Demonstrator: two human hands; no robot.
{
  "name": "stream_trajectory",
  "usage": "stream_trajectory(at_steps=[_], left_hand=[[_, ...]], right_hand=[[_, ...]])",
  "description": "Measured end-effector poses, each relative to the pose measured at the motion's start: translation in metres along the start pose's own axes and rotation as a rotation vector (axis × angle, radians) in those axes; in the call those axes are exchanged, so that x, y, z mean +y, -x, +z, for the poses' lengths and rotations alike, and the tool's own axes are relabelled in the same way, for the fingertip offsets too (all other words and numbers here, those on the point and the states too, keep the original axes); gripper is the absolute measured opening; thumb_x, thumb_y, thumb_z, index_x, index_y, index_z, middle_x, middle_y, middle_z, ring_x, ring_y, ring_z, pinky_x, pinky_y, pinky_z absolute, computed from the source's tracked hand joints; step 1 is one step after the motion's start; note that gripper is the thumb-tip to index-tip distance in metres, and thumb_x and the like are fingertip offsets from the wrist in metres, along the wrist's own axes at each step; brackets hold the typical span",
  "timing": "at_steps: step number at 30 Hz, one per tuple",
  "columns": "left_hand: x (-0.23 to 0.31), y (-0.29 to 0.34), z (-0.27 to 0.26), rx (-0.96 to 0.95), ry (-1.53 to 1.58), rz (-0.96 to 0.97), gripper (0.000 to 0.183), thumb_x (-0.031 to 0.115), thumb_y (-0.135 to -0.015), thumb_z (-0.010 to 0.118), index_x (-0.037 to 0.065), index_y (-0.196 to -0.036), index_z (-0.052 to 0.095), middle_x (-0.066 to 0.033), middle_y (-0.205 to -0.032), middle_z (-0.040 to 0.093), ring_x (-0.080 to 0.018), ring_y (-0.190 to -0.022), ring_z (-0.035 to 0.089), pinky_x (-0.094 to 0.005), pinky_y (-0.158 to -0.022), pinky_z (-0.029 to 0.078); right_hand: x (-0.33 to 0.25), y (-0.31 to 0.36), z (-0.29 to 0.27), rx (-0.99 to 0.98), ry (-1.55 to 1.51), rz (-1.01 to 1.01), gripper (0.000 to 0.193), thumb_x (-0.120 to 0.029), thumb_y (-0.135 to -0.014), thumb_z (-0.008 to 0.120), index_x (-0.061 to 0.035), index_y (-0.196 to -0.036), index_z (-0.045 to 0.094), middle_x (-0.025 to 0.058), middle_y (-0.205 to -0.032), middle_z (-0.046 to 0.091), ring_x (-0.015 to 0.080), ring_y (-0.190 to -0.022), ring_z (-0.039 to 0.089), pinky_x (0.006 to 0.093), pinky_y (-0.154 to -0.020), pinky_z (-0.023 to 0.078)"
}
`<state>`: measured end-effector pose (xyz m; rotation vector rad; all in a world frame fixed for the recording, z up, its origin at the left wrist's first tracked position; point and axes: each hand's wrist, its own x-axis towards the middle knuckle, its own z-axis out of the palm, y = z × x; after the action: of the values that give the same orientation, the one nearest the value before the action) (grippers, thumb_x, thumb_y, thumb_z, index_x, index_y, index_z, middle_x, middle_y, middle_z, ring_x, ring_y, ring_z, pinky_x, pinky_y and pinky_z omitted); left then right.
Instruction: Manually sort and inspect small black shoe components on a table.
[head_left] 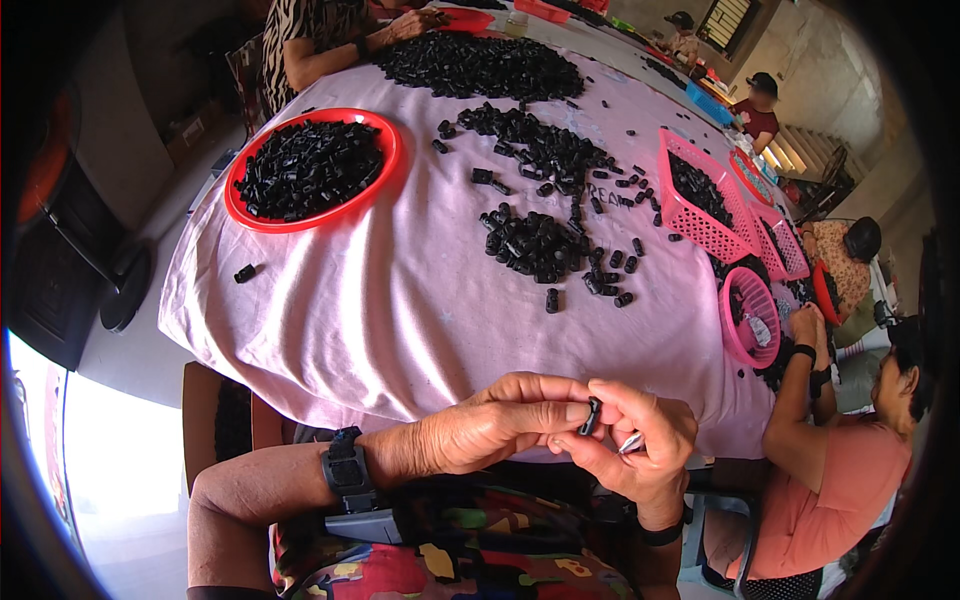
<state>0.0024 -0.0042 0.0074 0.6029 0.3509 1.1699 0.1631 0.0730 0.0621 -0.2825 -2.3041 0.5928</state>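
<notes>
Black plastic piece (591,417), small and long, is up between the two hands, just over the near edge of the table. The left hand (505,418) pinches it, with the thumb pressed on its side and the fingers bent in behind. The right hand (648,440) is curled around near it, with only a narrow gap between thumb and pointing finger, and that finger's tip looks to be at the top of the piece. It also has a shiny silver thing (631,443) tucked in its fingers, too hidden to tell what it is. Past the hands, a pink cloth (390,320) covers the table. A heap of black pieces (535,243) lies on it, with a bigger pile (480,68) farther back. To the left sits a full red bowl (300,226). To the right are a pink basket (712,230) and a person in an orange-pink shirt (835,485).
</notes>
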Motion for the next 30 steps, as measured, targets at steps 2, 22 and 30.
stream_trajectory(at_steps=[2,22,30], left_hand=[[-0.0004,0.0003,0.0006,0.044,0.012,0.022,0.03,0.019,-0.095,0.054,0.001,-0.12,0.058,-0.0014,-0.1,0.06,-0.0074,-0.088,0.054,-0.0233,-0.078,0.043],[0.0004,-0.0005,-0.0049,0.06,0.029,0.004,0.025,0.016,-0.094,0.057,0.006,-0.116,0.056,-0.0003,-0.101,0.059,-0.0072,-0.091,0.056,-0.0238,-0.081,0.046],[0.0026,-0.0006,-0.005,0.061,0.046,0.0,0.026,0.018,-0.093,0.058,0.006,-0.117,0.056,0.0001,-0.103,0.059,-0.0064,-0.091,0.055,-0.0221,-0.078,0.044]], right_hand=[[0.0004,0.0014,-0.0004,0.015,0.004,0.014,0.044,-0.014,-0.066,0.084,-0.0007,-0.103,0.064,0.0018,-0.063,0.062,0.0097,-0.052,0.06,0.0222,-0.047,0.048],[-0.002,0.0046,-0.0049,0.019,0.202,0.114,0.051,-0.038,-0.062,0.087,-0.0054,-0.087,0.058,0.0015,-0.066,0.062,0.0125,-0.05,0.06,0.0253,-0.044,0.047],[0.0041,0.0063,0.0012,0.005,0.165,0.131,0.047,-0.042,-0.064,0.084,-0.007,-0.075,0.055,0.0044,-0.061,0.06,0.0193,-0.051,0.062,0.0294,-0.044,0.048]])
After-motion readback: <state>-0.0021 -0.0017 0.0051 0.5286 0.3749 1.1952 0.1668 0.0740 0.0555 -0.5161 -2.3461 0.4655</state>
